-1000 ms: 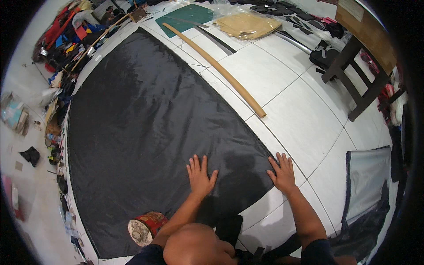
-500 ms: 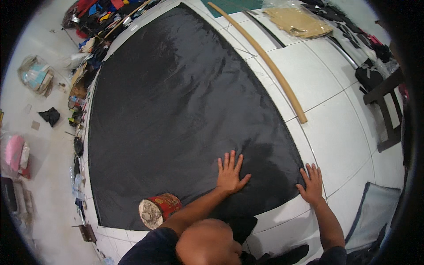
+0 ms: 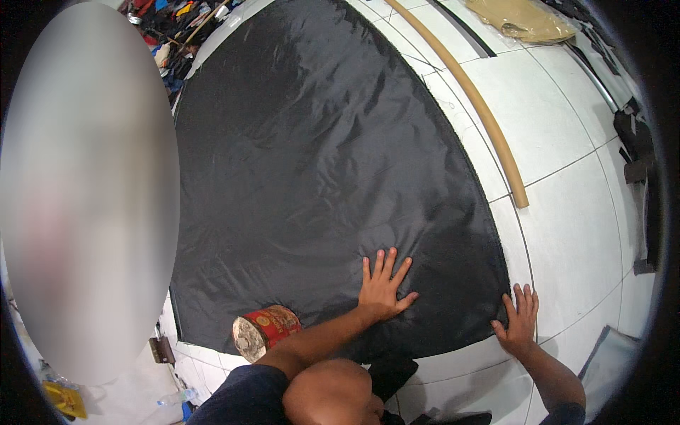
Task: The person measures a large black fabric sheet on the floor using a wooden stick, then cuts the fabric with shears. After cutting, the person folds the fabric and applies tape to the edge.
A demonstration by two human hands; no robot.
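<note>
A large sheet of black fabric [image 3: 319, 163] lies spread on the white tiled floor, with faint wrinkles across its middle and upper part. My left hand [image 3: 383, 289] presses flat on its near part, fingers spread. At the sheet's right edge rests my right hand [image 3: 519, 322], open, its fingers pointing away and lying along the edge and the tiles beside it. A red can [image 3: 273, 327] with a worn, whitish end lies on its side on the near left part of the sheet, close to my left forearm.
Beyond the sheet's right edge lies a long tan tube [image 3: 467, 88], with a thin black strip [image 3: 464, 28] farther off. Plastic-wrapped tan sheets [image 3: 520, 20] sit at the far right. Cloth scraps [image 3: 166, 53] pile up at the far left. A grey blur covers much of the left side.
The whole view has shifted, so the sheet, can and tube appear farther right. Both hands stay at about the same places on the fabric. A grey blur now covers the left side.
</note>
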